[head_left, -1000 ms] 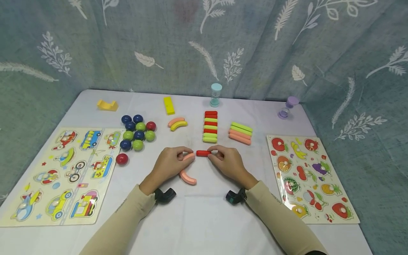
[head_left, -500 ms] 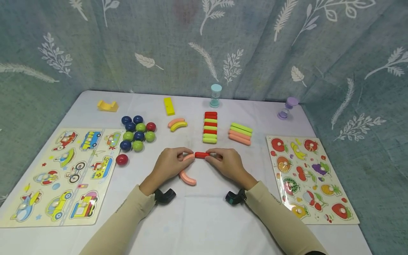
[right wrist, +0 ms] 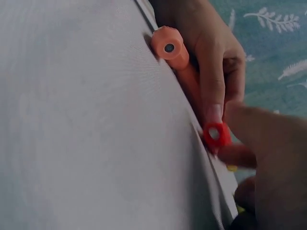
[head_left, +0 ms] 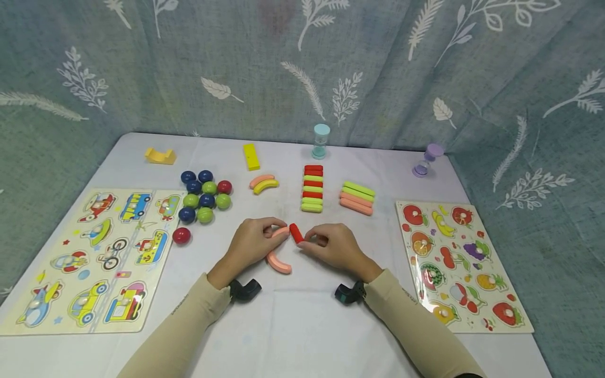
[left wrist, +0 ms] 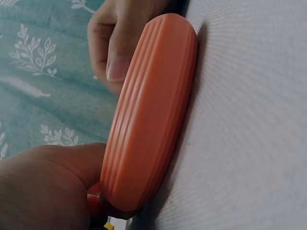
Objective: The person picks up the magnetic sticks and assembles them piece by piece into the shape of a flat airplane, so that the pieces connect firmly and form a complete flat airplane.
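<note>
L hand [head_left: 255, 240] is gripping the far part of a curved, ridged, pink plastic-looking bar [head_left: 279, 264] on the white cloth-covered table [head_left: 312, 325]. R hand [head_left: 337, 244] is pinching a short, straight, red plastic-looking stick [head_left: 295, 232] by its near end; it's slanting btwn both hands, nr bar's far end, w/ red & lime-green sticks [head_left: 312, 195] lying beyond.

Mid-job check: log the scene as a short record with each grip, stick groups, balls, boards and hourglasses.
Left grip: holds pink curve, partly covering it
Right grip: pinches red stick at its nearer end
Contact between those pieces: unclear
Stick column: red and green, beyond the hands
Stick group: two green, two pink, right of column
Balls: five blue, four green, two red
Boards: vehicle board left, fruit board right
Hourglasses: teal hourglass far middle, purple hourglass far right
</note>
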### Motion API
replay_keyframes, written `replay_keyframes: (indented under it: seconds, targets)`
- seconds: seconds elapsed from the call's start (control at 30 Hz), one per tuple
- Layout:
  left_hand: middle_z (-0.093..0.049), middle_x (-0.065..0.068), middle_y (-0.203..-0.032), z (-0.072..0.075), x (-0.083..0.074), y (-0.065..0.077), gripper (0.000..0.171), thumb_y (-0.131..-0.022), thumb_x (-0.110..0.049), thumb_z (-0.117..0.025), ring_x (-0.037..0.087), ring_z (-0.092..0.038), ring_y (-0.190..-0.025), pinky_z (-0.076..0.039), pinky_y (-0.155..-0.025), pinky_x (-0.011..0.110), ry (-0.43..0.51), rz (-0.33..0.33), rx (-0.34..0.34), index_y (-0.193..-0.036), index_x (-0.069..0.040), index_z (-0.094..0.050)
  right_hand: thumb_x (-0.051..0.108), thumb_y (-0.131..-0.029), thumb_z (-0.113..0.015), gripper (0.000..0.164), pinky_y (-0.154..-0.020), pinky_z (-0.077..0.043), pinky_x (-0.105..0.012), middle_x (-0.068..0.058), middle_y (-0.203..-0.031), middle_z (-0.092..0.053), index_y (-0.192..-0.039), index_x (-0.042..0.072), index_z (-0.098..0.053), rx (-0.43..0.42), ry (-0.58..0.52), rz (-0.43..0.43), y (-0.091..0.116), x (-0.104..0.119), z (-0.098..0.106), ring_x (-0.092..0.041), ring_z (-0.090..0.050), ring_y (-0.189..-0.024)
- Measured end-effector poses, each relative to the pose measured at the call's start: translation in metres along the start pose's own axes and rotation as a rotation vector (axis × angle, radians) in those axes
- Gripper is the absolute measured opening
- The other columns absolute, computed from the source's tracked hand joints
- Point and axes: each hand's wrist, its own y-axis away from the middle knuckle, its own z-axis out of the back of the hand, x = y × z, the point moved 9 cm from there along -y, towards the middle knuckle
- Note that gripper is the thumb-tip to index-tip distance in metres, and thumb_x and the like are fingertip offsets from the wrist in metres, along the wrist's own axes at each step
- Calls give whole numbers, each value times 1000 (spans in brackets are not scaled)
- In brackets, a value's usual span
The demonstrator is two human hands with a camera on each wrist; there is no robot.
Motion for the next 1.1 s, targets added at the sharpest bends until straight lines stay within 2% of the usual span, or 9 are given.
replay_keyframes:
  seconds: [0.07,0.17,0.3,0.43,0.6,0.8,0.9,1.1]
  targets:
    - [-36,-8,-50,0,0,0,23,-79,-38,-74,8,-32,-47,-22,-46,27,2,-12,1,-95,-23,-71,39,-84,-68,12,-49,-29,-23,13,-53,-37,-90,29,-71,16,-51,48,0,6,-2,-2,-35,-49]
    - [-34,-9,-49,-3,-1,0,23,-79,-41,-73,6,-31,-46,-22,-46,27,6,-31,19,-95,-25,-72,29,-86,-68,16,-49,-29,-23,12,-54,-37,-102,26,-70,6,-85,26,-1,4,-1,-3,-34,-50]
    - [-34,-11,-48,-7,-5,1,25,-79,-45,-72,5,-32,-46,-22,-47,26,1,-56,69,-98,-28,-73,28,-87,-66,30,-48,-28,-23,12,-54,-37,-117,29,-65,20,-27,-13,-4,-1,-4,-3,-34,-49]
    - [-35,-11,-48,-9,-7,1,28,-79,-46,-71,5,-34,-46,-23,-47,26,-12,-74,100,-100,-28,-73,30,-87,-64,36,-47,-27,-23,14,-54,-39,-123,31,-61,69,35,24,-4,2,-8,-1,-35,-48]
    - [-36,-11,-48,-10,-5,1,26,-80,-46,-70,5,-33,-45,-23,-46,27,6,-81,89,-99,-28,-73,32,-86,-65,35,-47,-27,-24,12,-55,-40,-121,30,-61,94,51,-15,-4,2,-8,-3,-36,-49]
    - [-36,-6,-50,0,8,2,26,-80,-42,-72,10,-34,-45,-22,-45,27,5,15,-13,-99,-24,-72,42,-83,-68,24,-47,-26,-24,11,-54,-39,-103,30,-65,81,101,-110,-3,-1,-7,-5,-36,-47]
    - [-37,-5,-51,0,11,2,28,-79,-43,-73,12,-36,-47,-23,-45,27,-9,39,-7,-100,-25,-72,41,-82,-70,24,-46,-26,-24,10,-53,-39,-101,27,-68,44,101,-133,-2,-3,-4,-5,-35,-47]
    - [-39,-5,-52,-1,12,1,26,-78,-42,-74,13,-37,-48,-24,-46,28,-7,40,2,-99,-27,-72,38,-84,-68,25,-46,-26,-25,10,-53,-37,-106,24,-69,-18,101,-147,-2,-7,1,-7,-34,-47]
